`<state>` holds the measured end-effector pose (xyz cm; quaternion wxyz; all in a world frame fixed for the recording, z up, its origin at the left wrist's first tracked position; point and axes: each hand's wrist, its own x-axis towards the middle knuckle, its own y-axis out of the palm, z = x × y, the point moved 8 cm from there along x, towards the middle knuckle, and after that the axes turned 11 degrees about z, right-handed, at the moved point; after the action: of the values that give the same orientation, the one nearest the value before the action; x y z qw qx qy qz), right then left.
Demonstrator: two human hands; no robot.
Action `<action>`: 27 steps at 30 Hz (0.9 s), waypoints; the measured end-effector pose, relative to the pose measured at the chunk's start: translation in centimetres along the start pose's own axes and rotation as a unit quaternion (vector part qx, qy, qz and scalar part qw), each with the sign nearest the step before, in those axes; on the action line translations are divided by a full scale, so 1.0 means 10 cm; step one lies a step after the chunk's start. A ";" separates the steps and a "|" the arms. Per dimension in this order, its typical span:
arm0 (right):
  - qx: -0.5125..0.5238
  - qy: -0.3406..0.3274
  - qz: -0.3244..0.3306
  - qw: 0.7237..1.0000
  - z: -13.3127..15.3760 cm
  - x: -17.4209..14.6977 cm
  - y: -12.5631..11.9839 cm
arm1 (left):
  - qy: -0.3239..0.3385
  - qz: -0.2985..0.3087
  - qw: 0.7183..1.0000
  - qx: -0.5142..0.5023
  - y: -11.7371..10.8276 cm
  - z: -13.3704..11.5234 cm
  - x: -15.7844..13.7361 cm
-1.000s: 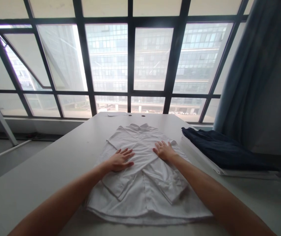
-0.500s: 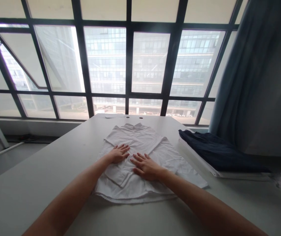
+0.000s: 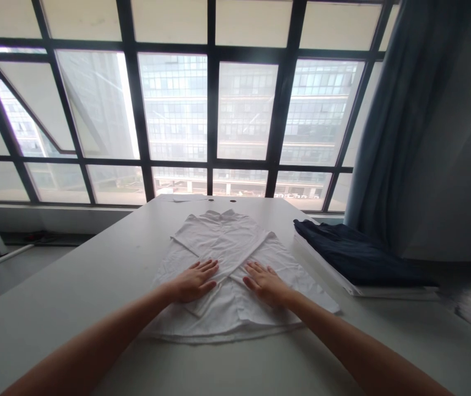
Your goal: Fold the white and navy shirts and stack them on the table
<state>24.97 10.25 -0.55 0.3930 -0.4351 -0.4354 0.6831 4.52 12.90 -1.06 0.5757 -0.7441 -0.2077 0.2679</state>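
A white shirt (image 3: 223,236) lies spread on the white table (image 3: 107,264), collar toward the window and hem toward me. Its sleeves are folded inward and cross near the middle. My left hand (image 3: 196,280) rests flat on the left part of the shirt, over a sleeve, fingers stretched out. On the right part, my right hand (image 3: 265,283) also lies flat with its fingers extended. Neither hand grips the cloth. Some creases show in the fabric, and the cuffs are partly hidden beneath my hands and forearms.
To the right, a dark navy folded garment (image 3: 355,253) sits on top of white folded cloth (image 3: 367,291). A blue-grey curtain (image 3: 388,137) hangs behind it. Large framed windows (image 3: 173,110) stand beyond the table's far edge, where a thin white sheet (image 3: 181,199) lies.
My hands have slid farther apart and slightly toward me, the right one moving rightward. The shirt's lower part looks flatter and the hem spreads wider. The camera view has shifted slightly.
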 end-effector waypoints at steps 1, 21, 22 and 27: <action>0.007 0.044 -0.001 0.999 -0.19 -0.04 -0.04 | -0.025 0.001 1.000 -0.005 -0.02 0.09 -0.09; 0.301 0.199 -0.071 0.930 -1.48 -0.62 -0.44 | -0.406 -0.012 0.885 -0.229 -0.20 1.13 -1.19; 0.321 0.192 -0.062 0.925 -1.44 -0.65 -0.44 | -0.408 -0.012 0.876 -0.259 -0.17 1.15 -1.21; 0.403 0.112 -0.001 0.908 -1.11 -0.76 -0.44 | -0.385 -0.093 0.839 -0.373 -0.29 1.16 -1.36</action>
<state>38.44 7.49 2.78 0.5822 -0.3130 -0.0763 0.7465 -13.39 13.89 1.71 0.1504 -0.7165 -0.5654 0.3799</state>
